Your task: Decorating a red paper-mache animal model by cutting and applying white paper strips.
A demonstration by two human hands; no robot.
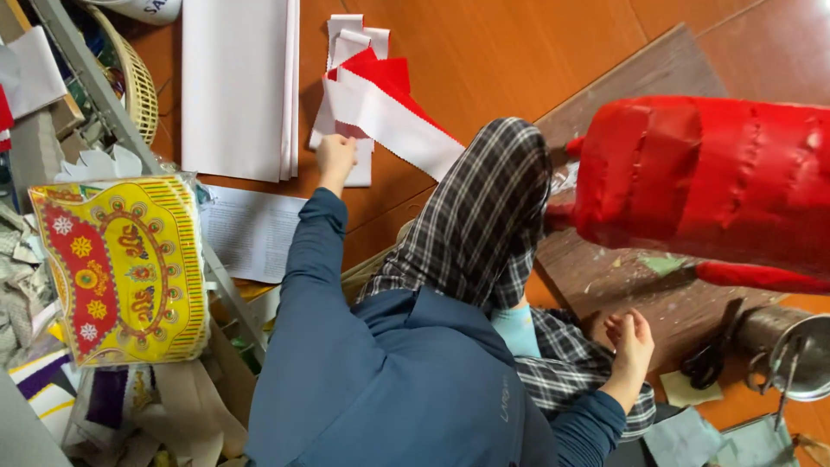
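Observation:
My left hand (pixel 335 158) reaches forward over the orange floor and is closed on a bundle of paper strips (pixel 380 104), white with a red layer, that fans out toward my raised knee in checked trousers (pixel 484 216). My right hand (pixel 632 342) rests low beside my foot on a dark wooden board (pixel 644 78). Its fingers are loosely curled and nothing is in it. Black scissors (pixel 705 361) lie on the board just right of that hand.
A large red paper-covered form (pixel 709 173) fills the right side. A metal can (pixel 800 355) stands by the scissors. On the left are a yellow and red ornate paper piece (pixel 121 268), a printed sheet (pixel 251 229), a white paper stack (pixel 238 86) and a wicker basket (pixel 138 82).

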